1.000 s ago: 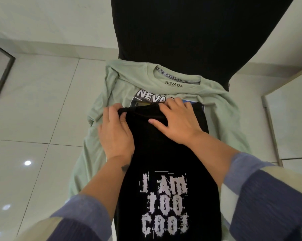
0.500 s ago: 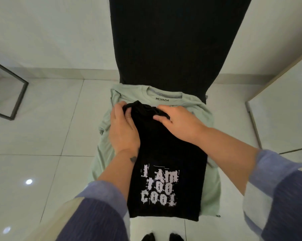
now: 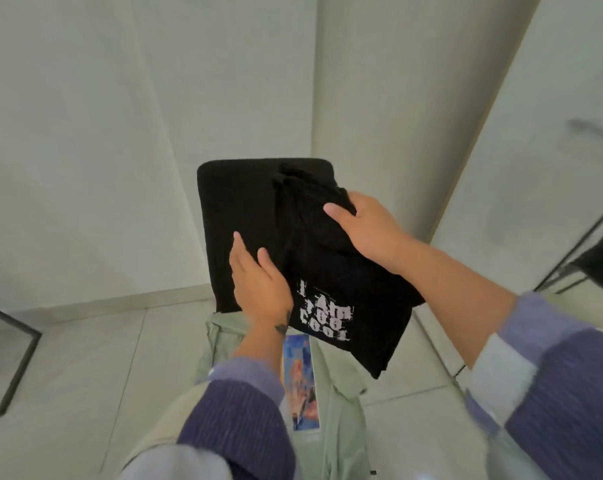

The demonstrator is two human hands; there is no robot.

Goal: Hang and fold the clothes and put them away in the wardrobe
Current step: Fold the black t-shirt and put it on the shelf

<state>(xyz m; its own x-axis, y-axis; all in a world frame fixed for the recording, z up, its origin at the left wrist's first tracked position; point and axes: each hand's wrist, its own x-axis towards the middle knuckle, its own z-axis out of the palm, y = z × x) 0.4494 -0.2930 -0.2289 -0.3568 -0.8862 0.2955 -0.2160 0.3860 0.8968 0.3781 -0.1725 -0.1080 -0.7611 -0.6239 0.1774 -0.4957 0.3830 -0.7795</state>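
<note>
A folded black T-shirt [image 3: 341,268] with white "I AM TOO COOL" print hangs tilted in the air in front of a black chair back [image 3: 236,209]. My left hand [image 3: 260,284] holds its left edge, fingers pointing up. On the shirt's upper right part lies my right hand [image 3: 367,232], its fingers wrapped over the far side. Below, a pale green T-shirt [image 3: 340,396] with a colourful print lies spread on the chair seat, partly hidden by my left sleeve.
White tiled floor surrounds the chair, and a pale wall stands behind it. A black metal frame [image 3: 14,372] sits on the floor at the left. A glossy panel [image 3: 549,174] rises at the right, with a dark metal stand [image 3: 586,258] beside it.
Both hands have lifted the folded black T-shirt off the green shirt and swung it up and to the right. The view has tilted upward.
</note>
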